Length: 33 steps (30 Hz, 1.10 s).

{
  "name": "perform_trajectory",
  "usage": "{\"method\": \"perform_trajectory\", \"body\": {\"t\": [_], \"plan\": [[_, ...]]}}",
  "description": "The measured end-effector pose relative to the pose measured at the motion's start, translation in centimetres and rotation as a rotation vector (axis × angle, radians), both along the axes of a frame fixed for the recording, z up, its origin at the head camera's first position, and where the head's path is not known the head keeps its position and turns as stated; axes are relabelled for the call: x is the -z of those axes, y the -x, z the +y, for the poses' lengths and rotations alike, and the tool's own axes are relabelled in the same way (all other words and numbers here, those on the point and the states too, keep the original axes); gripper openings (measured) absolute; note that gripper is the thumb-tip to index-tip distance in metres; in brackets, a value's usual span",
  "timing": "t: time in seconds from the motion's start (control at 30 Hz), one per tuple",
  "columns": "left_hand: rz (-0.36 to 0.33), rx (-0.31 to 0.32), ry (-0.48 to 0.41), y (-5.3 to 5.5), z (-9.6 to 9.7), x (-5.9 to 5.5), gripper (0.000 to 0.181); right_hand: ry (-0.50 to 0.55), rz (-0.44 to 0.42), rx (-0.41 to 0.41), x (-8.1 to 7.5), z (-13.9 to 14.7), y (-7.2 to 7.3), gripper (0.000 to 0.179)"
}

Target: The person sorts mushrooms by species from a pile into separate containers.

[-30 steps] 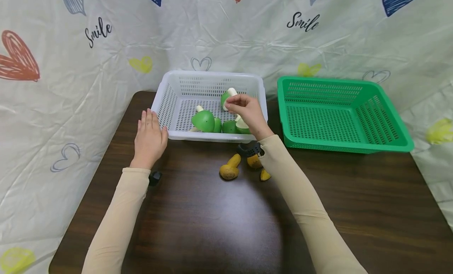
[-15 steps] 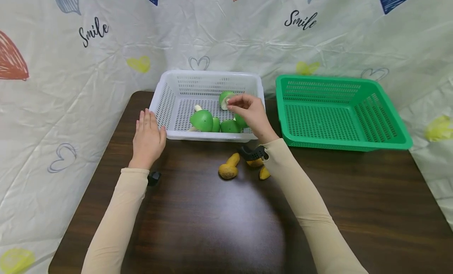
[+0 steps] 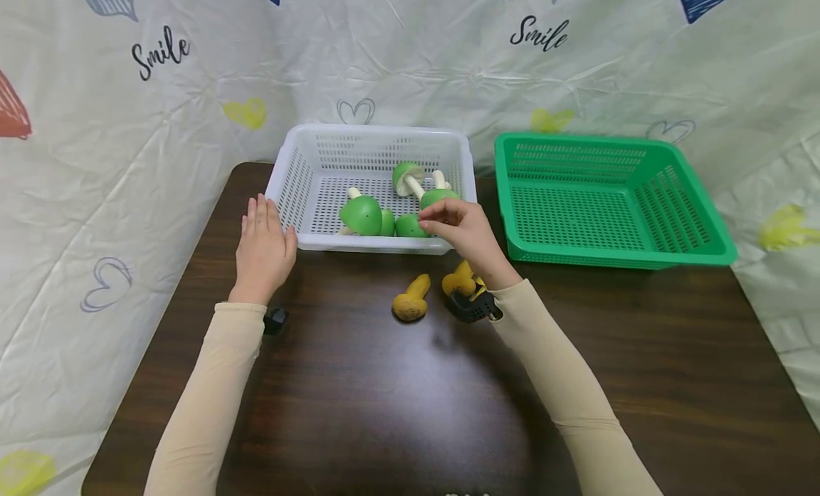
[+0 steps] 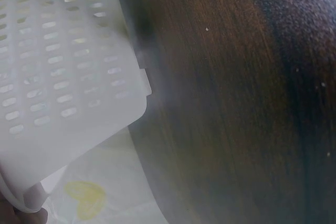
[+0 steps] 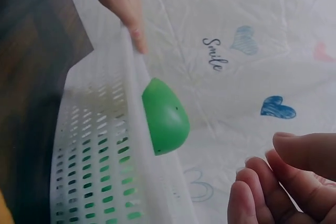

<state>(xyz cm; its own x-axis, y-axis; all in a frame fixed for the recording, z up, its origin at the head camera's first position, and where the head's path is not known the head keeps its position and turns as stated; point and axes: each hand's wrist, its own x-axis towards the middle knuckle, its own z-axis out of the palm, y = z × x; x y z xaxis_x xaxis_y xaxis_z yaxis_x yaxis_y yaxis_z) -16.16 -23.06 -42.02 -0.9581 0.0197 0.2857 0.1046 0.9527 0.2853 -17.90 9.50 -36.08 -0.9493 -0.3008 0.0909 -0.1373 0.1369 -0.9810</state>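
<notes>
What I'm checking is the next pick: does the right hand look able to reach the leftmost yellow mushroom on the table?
Probably yes: the right hand looks empty, and the leftmost yellow mushroom lies uncovered on the table, outside the white basket; the hand would just need to draw back.

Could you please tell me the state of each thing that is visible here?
White basket: upright, open at top.
Green mushrooms: loose inside the white basket.
Green basket: upright, open at top.
Leftmost yellow mushroom: lying on the table.
Other yellow pieces: on the table, partly covered.
Left hand: at white basket's rim, fingers straight.
Right hand: fingers bent, holding nothing.
</notes>
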Motion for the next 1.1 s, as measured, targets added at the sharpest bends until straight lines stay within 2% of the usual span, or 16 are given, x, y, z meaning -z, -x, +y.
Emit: {"method": "perform_trajectory", "body": {"t": [0.13,0.37,0.53,0.8,1.1], "plan": [[0.005,0.000,-0.001,0.0,0.0,0.0,0.061,-0.045,0.000,-0.039,0.9,0.7,-1.2,0.018],[0.024,0.005,-0.019,0.0,0.0,0.2,0.061,-0.079,-0.064,-0.136,3.1,1.6,-3.2,0.019],[0.043,0.004,-0.035,-0.1,0.0,0.3,0.061,-0.110,-0.056,-0.136,4.8,1.9,-4.2,0.019],[0.061,0.011,-0.049,0.0,0.1,0.4,0.060,-0.103,-0.058,-0.143,6.8,1.7,-5.1,0.018],[0.053,0.014,-0.038,0.0,0.0,0.2,0.061,-0.278,0.072,-0.142,8.2,1.2,-5.6,0.021]]}}
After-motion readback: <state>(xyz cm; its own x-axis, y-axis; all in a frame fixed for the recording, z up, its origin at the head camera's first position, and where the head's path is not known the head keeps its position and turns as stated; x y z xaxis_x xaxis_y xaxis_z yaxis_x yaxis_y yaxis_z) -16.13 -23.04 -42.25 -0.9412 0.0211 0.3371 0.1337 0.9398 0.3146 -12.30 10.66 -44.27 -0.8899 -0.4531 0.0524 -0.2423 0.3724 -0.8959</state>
